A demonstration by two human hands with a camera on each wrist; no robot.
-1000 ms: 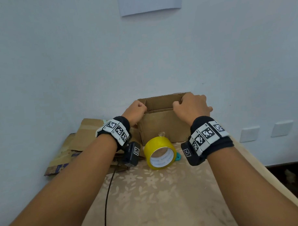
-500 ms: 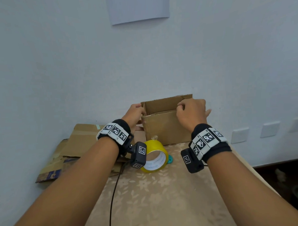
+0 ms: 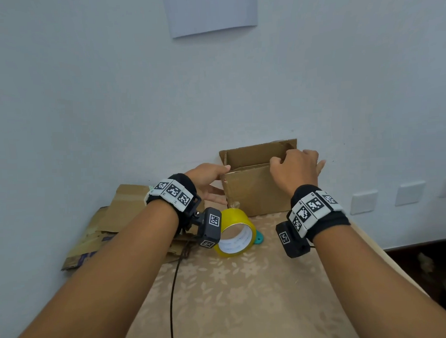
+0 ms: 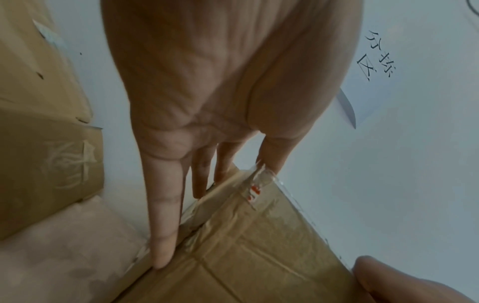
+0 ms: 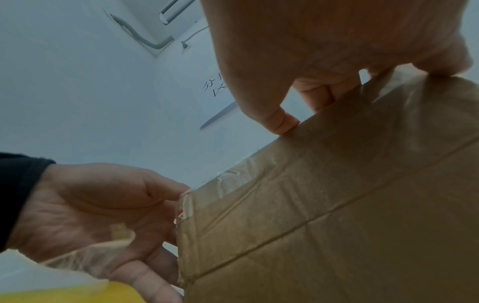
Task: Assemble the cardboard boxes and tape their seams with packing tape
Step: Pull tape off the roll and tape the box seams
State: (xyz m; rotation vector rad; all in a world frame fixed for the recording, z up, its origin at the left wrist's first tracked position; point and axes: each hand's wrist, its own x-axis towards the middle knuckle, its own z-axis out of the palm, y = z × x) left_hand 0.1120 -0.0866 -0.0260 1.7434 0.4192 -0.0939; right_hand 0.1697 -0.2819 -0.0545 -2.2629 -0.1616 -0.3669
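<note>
A brown cardboard box [image 3: 255,190] stands open-topped against the wall, its far flap upright. My left hand [image 3: 208,180] lies flat against the box's left side. Its straight fingers [image 4: 163,235] run along the taped corner edge and the thumb sits at the top corner. My right hand [image 3: 294,170] grips the near wall's top edge by the right corner. Its fingers curl over the rim and the thumb [image 5: 281,123] presses the front face of the box [image 5: 337,205]. A yellow packing tape roll [image 3: 235,231] lies on its side just in front of the box, untouched.
Flattened cardboard sheets [image 3: 122,212] are stacked to the left against the wall. A small teal object [image 3: 259,239] peeks from behind the roll. A black cable [image 3: 174,292] runs down the patterned tablecloth [image 3: 246,294]. The table's right edge drops off near wall sockets [image 3: 363,202].
My left hand has slid down from the box's top left corner, and its fingers now lie flat along the side. The right hand stays on the top edge. The head view has shifted.
</note>
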